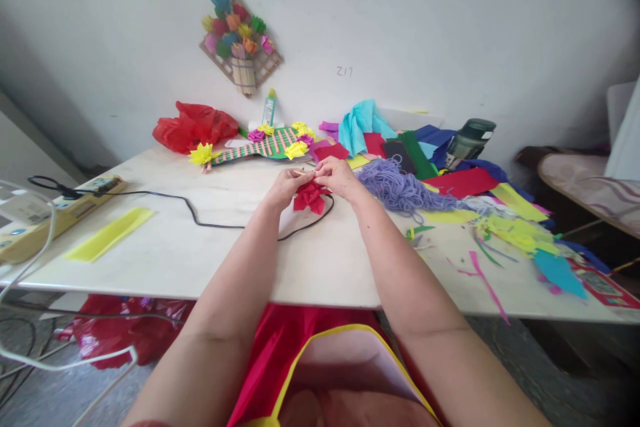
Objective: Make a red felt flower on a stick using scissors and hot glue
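Observation:
Between my two hands is a red paper flower, its petals hanging downward just above the table. My left hand pinches it from the left, near what looks like a thin pale stick that is too small to make out well. From the right, the bent fingers of my right hand close on the top of the flower, and they hide part of its base. Behind my hands lies a green guitar-like shape with pinkish strips across it and yellow and purple paper flowers around it.
On the right lie a tangle of purple yarn, crepe paper sheets, scraps and a dark bottle. A black cable crosses the table to a power strip. A yellow paper strip and red plastic bag are left.

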A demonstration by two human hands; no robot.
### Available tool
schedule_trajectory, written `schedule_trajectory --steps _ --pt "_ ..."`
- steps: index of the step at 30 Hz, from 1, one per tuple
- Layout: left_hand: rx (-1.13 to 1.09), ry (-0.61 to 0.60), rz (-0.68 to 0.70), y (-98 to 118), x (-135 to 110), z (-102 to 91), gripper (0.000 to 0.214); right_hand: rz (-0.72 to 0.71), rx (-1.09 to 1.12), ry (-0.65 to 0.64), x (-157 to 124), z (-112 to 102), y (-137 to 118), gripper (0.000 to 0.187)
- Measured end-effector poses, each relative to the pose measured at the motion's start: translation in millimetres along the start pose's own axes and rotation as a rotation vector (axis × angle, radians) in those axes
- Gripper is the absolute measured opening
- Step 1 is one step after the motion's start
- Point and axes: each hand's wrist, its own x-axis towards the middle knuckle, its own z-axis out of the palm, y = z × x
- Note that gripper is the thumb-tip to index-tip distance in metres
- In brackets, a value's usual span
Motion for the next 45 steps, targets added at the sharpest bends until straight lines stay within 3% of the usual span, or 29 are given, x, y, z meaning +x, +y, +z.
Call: schedule_trajectory --steps 7,19,27,45 --pt "-0.088 0.01 -0.05 2 1 0.0 0.042 -0.004 0.025 -0.02 0 -3 4 0.01" --pt "-0.135 -0.004 -0.1 -6 4 -6.0 0.034 -0.047 -0.117 -0.099 0 -8 6 0.02" --pt "-0.192 0.024 -0.098 -5 4 -5.6 0.037 -0.013 -0.185 -0.115 -2 -13 4 0.022" --pt "-0.21 0.027 -0.141 -10 6 -13.4 0.035 -0.118 -0.381 -0.118 -4 -15 8 0.02"
